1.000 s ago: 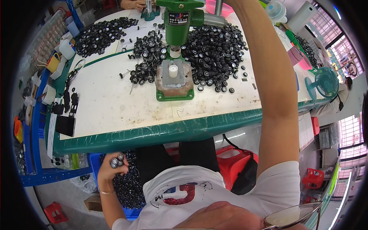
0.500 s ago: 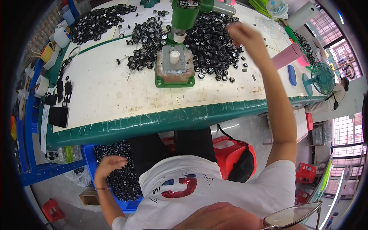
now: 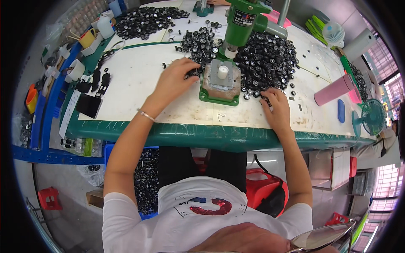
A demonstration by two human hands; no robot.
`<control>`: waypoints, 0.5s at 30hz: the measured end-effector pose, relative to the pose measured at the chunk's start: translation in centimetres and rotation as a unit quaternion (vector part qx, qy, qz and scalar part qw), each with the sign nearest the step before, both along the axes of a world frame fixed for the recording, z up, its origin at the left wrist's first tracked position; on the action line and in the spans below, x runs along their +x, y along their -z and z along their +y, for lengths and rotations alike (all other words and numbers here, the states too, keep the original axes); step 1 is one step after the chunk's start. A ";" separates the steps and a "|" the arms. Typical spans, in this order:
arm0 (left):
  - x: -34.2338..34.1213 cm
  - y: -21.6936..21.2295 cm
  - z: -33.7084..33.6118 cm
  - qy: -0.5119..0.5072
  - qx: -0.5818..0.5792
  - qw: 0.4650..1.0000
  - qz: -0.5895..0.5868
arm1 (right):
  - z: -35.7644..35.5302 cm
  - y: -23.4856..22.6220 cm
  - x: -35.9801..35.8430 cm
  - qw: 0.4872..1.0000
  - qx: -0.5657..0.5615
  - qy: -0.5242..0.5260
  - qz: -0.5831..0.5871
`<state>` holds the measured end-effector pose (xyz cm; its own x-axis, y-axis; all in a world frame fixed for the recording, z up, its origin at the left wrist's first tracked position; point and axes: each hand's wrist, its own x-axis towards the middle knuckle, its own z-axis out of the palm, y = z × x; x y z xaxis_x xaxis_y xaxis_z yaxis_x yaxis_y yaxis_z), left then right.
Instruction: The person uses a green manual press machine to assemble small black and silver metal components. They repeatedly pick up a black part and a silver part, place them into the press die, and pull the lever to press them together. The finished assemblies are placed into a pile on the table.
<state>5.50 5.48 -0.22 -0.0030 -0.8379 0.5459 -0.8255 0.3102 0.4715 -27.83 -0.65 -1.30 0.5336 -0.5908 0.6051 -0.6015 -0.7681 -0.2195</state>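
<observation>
Wheels, small and black, lie heaped on the desk (image 3: 177,105) in front of me: right pile (image 3: 268,59) beside the green press (image 3: 240,25), left pile (image 3: 198,44) on its other side. My left grip (image 3: 174,80) is at the left pile's near edge, thumb and fingers part-curled about a few wheels; can't tell if they're held firmly. My right grip (image 3: 277,113) is at the right pile's near edge, fingers bent over a wheel; can't tell if it's pinched. White peg (image 3: 222,71) upright on press block. Pink cup (image 3: 333,90) further right, black phone (image 3: 88,105) far left. Blue bin (image 3: 108,150) below, more wheels inside.
</observation>
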 end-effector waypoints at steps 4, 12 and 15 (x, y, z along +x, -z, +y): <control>-0.4 0.8 -1.3 -0.041 0.032 0.999 0.005 | 0.2 0.1 -0.4 1.000 0.008 -0.025 -0.015; 1.8 1.0 2.6 -0.082 0.065 0.986 0.129 | -0.4 -2.7 2.9 0.975 0.121 -0.072 -0.172; 2.4 1.7 3.1 -0.108 0.066 0.990 0.055 | -1.0 -4.1 6.4 0.950 0.188 -0.119 -0.221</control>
